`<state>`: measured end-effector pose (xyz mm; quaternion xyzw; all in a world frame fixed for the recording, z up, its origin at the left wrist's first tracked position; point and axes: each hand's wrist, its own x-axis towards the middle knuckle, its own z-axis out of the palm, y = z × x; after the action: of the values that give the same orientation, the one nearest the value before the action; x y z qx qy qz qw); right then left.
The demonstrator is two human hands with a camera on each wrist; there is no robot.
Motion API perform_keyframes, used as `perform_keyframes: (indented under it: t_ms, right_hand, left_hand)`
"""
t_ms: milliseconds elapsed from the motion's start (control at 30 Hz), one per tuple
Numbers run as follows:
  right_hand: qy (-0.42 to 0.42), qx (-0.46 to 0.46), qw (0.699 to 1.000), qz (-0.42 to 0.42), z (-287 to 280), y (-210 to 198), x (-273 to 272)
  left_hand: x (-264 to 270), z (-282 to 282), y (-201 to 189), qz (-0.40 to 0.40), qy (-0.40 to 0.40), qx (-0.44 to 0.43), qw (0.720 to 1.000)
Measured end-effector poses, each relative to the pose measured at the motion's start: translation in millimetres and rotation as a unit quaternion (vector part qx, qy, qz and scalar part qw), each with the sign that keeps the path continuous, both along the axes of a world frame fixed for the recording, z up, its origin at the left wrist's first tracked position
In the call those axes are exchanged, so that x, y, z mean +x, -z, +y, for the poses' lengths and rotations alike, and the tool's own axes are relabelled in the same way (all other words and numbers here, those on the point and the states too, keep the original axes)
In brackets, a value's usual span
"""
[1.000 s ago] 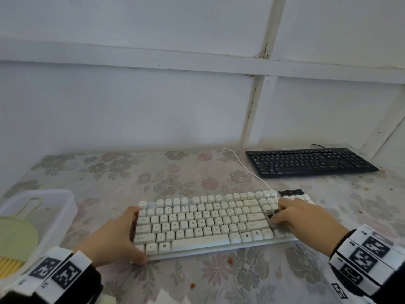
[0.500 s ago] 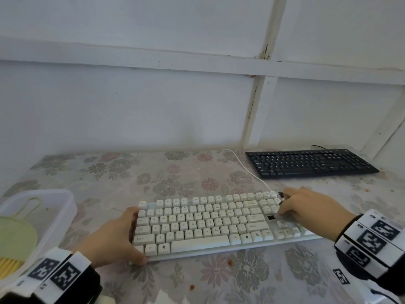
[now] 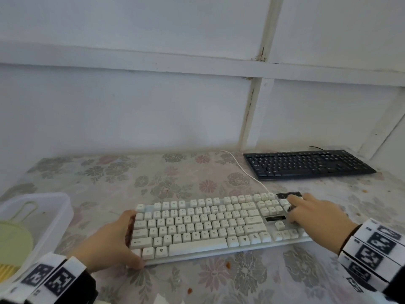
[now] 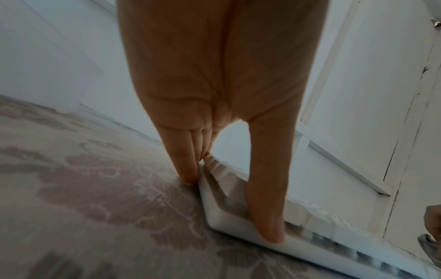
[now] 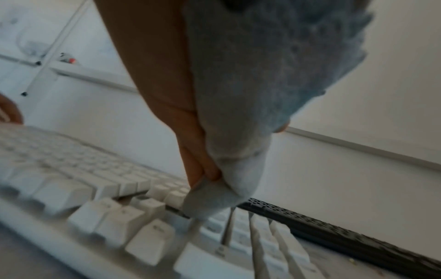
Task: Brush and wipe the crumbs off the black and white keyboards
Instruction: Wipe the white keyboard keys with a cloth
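The white keyboard point(image 3: 197, 227) lies in front of me on the floral tablecloth. My left hand point(image 3: 125, 240) braces its left end, with straight fingers point(image 4: 186, 169) against the side edge and the thumb point(image 4: 267, 217) on the front rim. My right hand point(image 3: 295, 207) grips a bunched grey-blue cloth point(image 5: 238, 132) and presses its tip onto the number-pad keys at the keyboard's far right point(image 5: 214, 222). The black keyboard point(image 3: 306, 164) sits untouched at the back right, also seen behind the cloth in the right wrist view point(image 5: 334, 228).
A clear plastic bin point(image 3: 54, 200) at the left edge holds a pale green dustpan point(image 3: 13, 238). Orange crumbs point(image 3: 228, 264) lie on the cloth before the white keyboard. Its white cable point(image 3: 241, 170) runs back toward the wall.
My right hand has slid the cloth from the lower number pad up toward the keyboard's far right corner. The left hand and the keyboard have stayed put.
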<state>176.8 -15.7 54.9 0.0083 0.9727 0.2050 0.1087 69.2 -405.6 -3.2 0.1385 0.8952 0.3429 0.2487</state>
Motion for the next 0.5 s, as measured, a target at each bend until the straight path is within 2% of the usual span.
perform_keyframes:
  t_ms: [67, 133, 200, 333, 500]
  right_hand:
    - [0.018, -0.001, 1.0, 0.02, 10, 0, -2]
    - [0.012, -0.053, 0.997, 0.049, 15, -1, -2]
    - [0.009, -0.093, 0.995, 0.046, 16, 1, 0]
    - [-0.002, -0.111, 0.993, 0.038, 26, 15, 9]
    - [0.014, -0.165, 0.985, 0.041, 35, 7, 11]
  left_hand:
    - [0, 0, 0, -0.001, 0.0, -0.002, 1.0]
    - [0, 0, 1, 0.0, 0.001, -0.006, 1.0]
    - [-1, -1, 2, -0.001, 0.002, -0.004, 1.0]
    - [-2, -2, 4, -0.009, 0.002, 0.007, 1.0]
    - [-1, -2, 2, -0.012, 0.001, 0.01, 1.0]
